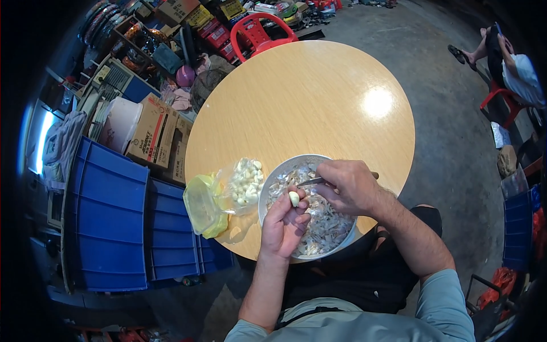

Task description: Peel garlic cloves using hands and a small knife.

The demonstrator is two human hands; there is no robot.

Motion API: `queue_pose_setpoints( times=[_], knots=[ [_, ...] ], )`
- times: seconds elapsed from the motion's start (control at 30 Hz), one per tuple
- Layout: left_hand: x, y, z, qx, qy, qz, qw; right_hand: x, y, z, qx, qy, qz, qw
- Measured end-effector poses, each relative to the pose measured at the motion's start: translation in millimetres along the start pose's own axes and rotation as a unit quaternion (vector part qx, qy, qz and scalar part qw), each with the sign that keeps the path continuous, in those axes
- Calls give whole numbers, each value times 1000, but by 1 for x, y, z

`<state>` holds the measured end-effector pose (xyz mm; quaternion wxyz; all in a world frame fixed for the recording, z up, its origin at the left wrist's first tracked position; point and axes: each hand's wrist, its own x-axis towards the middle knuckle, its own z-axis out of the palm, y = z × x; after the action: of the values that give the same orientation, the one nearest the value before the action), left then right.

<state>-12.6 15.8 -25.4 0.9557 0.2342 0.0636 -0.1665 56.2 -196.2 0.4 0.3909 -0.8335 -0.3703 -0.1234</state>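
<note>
My left hand point(280, 225) pinches a pale peeled-looking garlic clove point(294, 199) at its fingertips. In my right hand point(354, 187) is a small knife point(310, 182), its dark blade pointing left, close to the clove. Both hands are above a white bowl point(262, 200), which holds a heap of papery garlic skins point(332, 228); part of the bowl is hidden by my hands. Left of the bowl, a clear plastic bag point(245, 183) contains many white cloves. Beside that bag, a clear plastic container point(203, 207) rests in a yellow bag point(217, 227).
The round wooden table point(296, 102) extends away from me. A red plastic chair point(259, 35) stands at its far side. Blue bins point(111, 219) and cardboard boxes point(152, 132) crowd the left. A person point(521, 77) sits on a red chair at the far right.
</note>
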Motion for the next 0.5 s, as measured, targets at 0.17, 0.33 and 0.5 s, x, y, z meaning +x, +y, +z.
queue_pose_setpoints(
  times=[0.17,0.33,0.5],
  knots=[
    [-2,0,-3,38,17,35,999,0,0,5,-2,6,10,1000],
    [-2,-2,-6,58,27,62,996,-2,1,8,-2,18,10,1000],
    [0,-4,-3,56,32,66,996,-2,1,8,-6,16,45,999]
  ],
)
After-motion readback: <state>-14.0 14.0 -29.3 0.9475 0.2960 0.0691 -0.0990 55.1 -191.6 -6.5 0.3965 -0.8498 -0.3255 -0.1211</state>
